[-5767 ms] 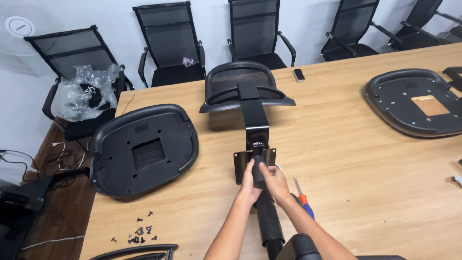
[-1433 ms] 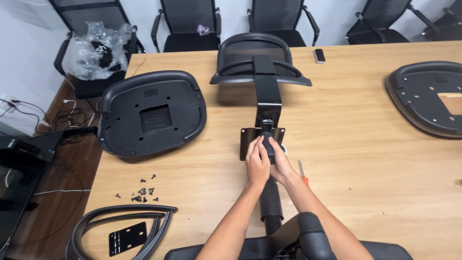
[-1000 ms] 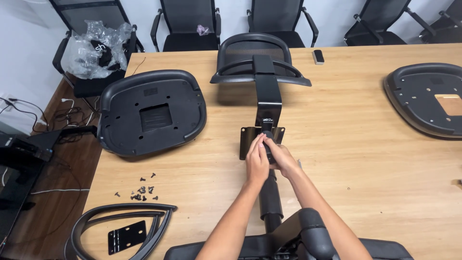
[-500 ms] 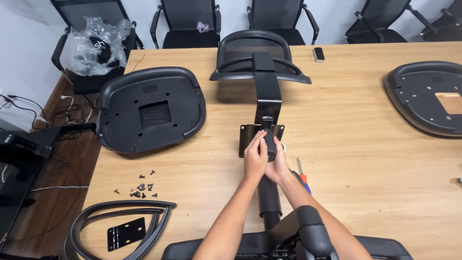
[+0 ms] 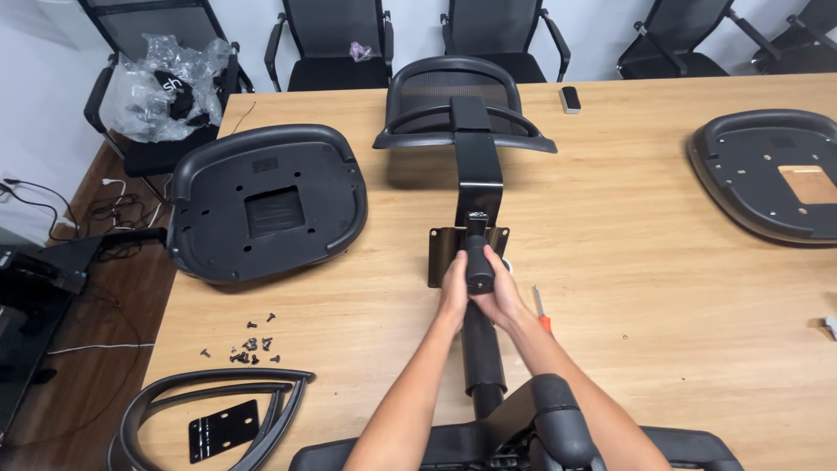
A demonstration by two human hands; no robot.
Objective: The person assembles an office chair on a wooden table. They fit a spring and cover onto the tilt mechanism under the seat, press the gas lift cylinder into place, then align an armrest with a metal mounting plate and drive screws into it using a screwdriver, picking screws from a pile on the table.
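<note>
Two hands, left point(image 5: 454, 288) and right point(image 5: 499, 295), close around a black gas-lift cylinder point(image 5: 479, 262), steadying its tip against the metal mounting plate point(image 5: 442, 247) lying on the wooden surface point(image 5: 663, 288).

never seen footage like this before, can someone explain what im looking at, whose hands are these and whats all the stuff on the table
This is one picture from a camera worn on a person's head, looking down, so the two bare arms coming up from the bottom edge are the wearer's own. The left hand and right hand both wrap around a black cylinder that stands on a wheeled chair base at the bottom edge.

On the wooden table lie chair parts: a mesh backrest with a metal bracket, an upside-down seat pan to the left, another seat pan at far right, a heap of small screws, a curved armrest frame and a screwdriver beside the right hand.
</note>
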